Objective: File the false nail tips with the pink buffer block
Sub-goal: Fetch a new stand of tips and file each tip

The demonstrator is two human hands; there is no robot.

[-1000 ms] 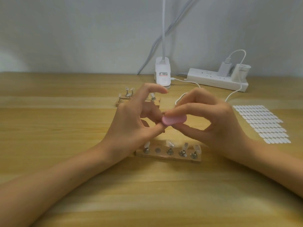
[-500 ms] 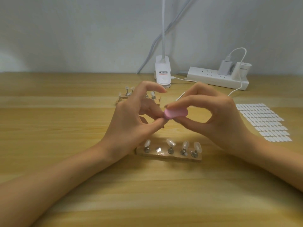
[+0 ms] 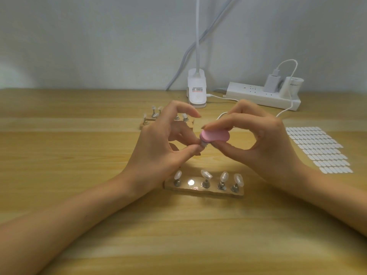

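Two hands (image 3: 156,149) (image 3: 266,143) pinch; buffer block (image 3: 215,135) touches nail tip (image 3: 204,145).

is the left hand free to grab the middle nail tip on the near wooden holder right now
Probably not yet: the left hand pinches a nail tip at the pink buffer block. The path looks open, though; the middle tip on the near holder stands uncovered just below.
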